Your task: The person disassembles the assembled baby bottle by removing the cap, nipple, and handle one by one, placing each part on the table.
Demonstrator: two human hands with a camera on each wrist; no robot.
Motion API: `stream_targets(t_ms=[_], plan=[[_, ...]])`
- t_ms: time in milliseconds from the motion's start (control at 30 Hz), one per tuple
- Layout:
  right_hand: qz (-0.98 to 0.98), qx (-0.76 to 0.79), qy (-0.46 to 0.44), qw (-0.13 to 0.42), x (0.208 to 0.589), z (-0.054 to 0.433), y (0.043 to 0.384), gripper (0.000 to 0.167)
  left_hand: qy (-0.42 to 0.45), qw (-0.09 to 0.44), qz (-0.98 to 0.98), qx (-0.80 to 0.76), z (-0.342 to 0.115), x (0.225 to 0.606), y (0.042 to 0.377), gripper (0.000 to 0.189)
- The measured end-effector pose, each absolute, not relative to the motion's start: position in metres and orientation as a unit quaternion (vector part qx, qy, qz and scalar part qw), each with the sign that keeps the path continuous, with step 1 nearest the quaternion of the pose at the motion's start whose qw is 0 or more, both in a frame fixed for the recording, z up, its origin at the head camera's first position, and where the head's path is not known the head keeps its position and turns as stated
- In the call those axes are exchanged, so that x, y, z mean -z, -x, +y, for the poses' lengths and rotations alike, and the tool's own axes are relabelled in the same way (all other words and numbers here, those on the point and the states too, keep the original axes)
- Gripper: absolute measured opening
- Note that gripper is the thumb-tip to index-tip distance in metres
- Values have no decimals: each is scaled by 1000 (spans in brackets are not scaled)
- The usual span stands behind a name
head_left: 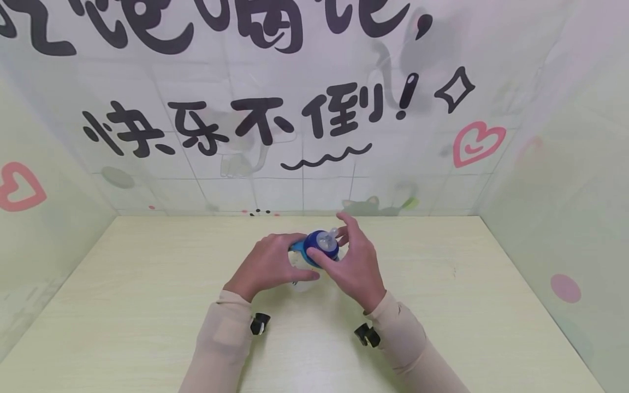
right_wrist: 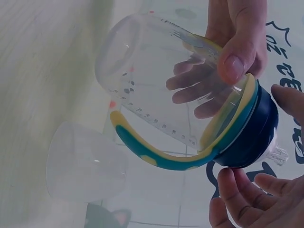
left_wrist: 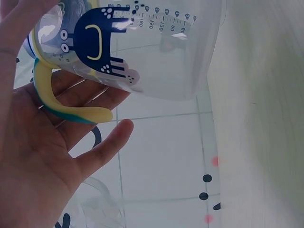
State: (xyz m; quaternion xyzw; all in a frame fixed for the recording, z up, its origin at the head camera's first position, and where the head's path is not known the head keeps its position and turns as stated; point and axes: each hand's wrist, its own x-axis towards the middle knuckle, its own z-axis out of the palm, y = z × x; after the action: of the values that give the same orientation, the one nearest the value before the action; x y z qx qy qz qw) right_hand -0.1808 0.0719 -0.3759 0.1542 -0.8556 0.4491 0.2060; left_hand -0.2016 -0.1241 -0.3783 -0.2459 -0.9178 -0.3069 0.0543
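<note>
Holding btl [left_wrist: 137, 54] w/ 180–60 scale [left_wrist: 161, 21]

The wall [head_left: 275, 191] reads "快乐不倒!", the bottle [left_wrist: 164, 61] "180", "150", "120".

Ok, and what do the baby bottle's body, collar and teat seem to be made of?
Bottle body: probably plastic, glossy, since it's see-through with bright highlights; glass is possible. Collar: likely rigid plastic, smooth and opaque, with crisp edges. Teat: probably silicone, colourless and translucent.
</note>
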Motion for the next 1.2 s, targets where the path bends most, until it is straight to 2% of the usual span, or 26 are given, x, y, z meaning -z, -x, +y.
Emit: stream_targets(t_ms=[267,700,1200], plan=[[-852,-458,-165,193,372,73,179,74,239,53,-921,302,-124,378,201,69],[-789,-519,-291,155,368,85,185,73,254,29,-902,349,-126,375,201,72],[-790,-517,-295,147,371,86,188,71,250,27,-902,352,-127,374,201,73]])
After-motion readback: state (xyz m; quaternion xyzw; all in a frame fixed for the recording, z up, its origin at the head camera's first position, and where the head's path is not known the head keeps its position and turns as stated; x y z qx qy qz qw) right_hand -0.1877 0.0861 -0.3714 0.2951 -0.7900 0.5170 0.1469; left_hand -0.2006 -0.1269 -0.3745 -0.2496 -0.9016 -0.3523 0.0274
